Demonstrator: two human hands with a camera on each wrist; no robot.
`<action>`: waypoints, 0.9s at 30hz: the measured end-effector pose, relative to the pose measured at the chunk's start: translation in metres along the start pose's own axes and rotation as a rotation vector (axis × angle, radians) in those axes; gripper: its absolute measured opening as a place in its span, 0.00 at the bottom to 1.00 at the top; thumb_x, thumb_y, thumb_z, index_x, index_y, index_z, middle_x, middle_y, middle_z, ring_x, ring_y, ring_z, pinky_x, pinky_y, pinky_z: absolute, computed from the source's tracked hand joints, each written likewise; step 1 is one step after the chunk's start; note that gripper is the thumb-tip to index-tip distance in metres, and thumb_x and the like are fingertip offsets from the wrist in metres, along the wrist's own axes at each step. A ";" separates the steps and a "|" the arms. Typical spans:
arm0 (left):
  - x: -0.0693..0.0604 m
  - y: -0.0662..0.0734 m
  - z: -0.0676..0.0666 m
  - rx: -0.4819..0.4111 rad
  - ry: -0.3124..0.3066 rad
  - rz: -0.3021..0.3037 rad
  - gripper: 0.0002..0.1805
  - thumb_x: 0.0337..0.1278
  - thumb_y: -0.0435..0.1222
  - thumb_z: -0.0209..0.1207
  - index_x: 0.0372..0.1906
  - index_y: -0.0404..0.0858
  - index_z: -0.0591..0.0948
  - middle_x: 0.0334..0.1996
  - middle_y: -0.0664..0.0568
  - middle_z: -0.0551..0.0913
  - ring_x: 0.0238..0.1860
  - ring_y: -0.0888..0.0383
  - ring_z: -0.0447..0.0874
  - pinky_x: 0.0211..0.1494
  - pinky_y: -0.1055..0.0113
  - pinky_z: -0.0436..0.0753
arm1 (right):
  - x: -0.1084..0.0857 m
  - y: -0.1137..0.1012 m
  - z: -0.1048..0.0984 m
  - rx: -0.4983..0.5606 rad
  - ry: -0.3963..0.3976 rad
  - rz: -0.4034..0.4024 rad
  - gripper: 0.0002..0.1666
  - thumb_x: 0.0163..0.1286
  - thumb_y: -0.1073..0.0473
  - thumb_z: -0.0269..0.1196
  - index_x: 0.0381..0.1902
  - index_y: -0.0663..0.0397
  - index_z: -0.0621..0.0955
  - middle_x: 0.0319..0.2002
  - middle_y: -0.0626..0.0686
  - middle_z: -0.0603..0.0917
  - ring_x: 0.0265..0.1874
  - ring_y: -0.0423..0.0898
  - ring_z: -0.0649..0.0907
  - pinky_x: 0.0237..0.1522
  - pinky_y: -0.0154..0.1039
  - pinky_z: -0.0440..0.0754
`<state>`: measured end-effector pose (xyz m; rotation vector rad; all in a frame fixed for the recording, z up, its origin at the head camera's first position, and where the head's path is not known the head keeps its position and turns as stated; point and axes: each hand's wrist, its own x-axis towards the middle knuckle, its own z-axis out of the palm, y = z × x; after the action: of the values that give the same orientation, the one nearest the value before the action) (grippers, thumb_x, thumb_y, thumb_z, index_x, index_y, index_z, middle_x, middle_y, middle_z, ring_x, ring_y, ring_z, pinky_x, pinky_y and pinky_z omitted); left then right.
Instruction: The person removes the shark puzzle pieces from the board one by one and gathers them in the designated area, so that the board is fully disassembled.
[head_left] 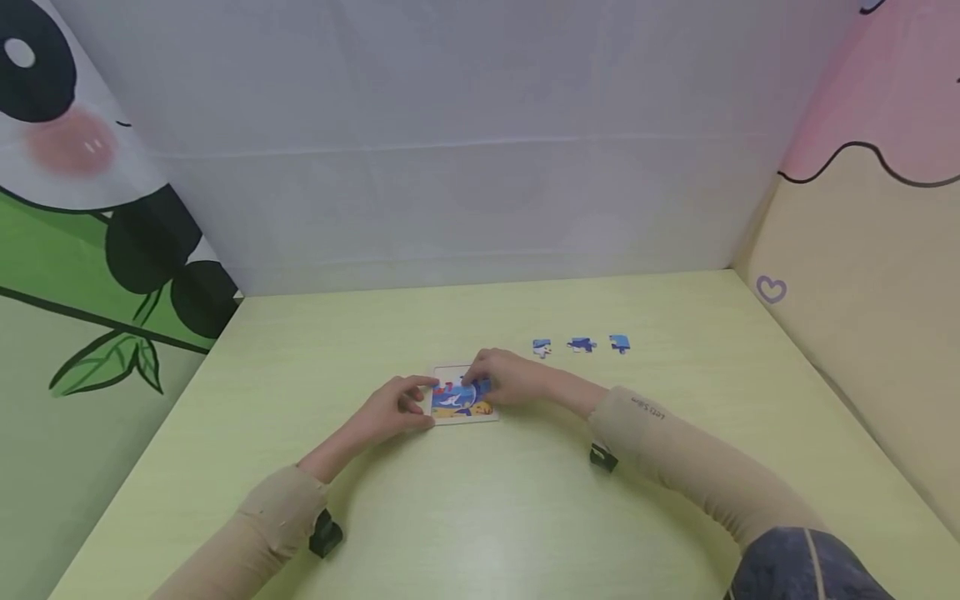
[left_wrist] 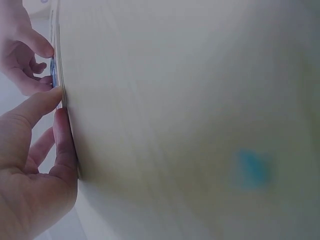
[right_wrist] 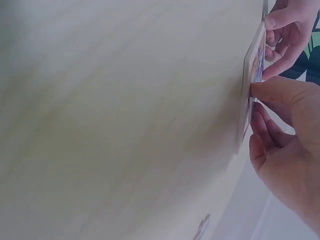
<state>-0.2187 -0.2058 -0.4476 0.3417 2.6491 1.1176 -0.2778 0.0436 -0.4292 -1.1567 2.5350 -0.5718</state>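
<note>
Puzzle (head_left: 453, 401) lies flat between left hand (head_left: 392, 408), fingers spread, and right hand (head_left: 512, 377), pinch unclear; sandy edge (head_left: 450, 412) toward the person, long axis uncertain.

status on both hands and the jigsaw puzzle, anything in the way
Left hand holding jigsaw puzzle by left side. Right hand at its right side, grip unclear. Three loose pieces off to the right, nothing visibly blocking.
</note>
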 end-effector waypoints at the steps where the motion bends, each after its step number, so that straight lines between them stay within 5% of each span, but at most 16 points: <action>1: 0.000 0.000 0.000 0.002 0.001 -0.002 0.35 0.50 0.34 0.71 0.66 0.41 0.75 0.48 0.41 0.77 0.43 0.55 0.81 0.45 0.66 0.79 | 0.000 0.000 -0.001 -0.012 -0.010 -0.006 0.25 0.62 0.66 0.66 0.59 0.50 0.81 0.57 0.53 0.80 0.59 0.49 0.78 0.66 0.45 0.73; 12: -0.001 0.003 0.000 0.015 -0.008 -0.037 0.34 0.52 0.36 0.71 0.67 0.43 0.75 0.50 0.42 0.76 0.45 0.55 0.80 0.46 0.64 0.80 | 0.001 -0.002 -0.009 -0.028 -0.078 -0.040 0.29 0.59 0.71 0.64 0.60 0.52 0.81 0.57 0.55 0.80 0.58 0.50 0.79 0.65 0.43 0.76; 27: -0.001 0.000 0.000 0.008 -0.009 -0.038 0.34 0.52 0.35 0.71 0.66 0.43 0.75 0.50 0.42 0.76 0.44 0.55 0.80 0.45 0.64 0.80 | -0.001 -0.002 -0.006 -0.191 -0.044 -0.067 0.27 0.61 0.64 0.66 0.60 0.46 0.81 0.60 0.51 0.77 0.60 0.47 0.76 0.65 0.41 0.75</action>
<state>-0.2175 -0.2062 -0.4469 0.2958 2.6419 1.0912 -0.2783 0.0448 -0.4228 -1.3079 2.5660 -0.3204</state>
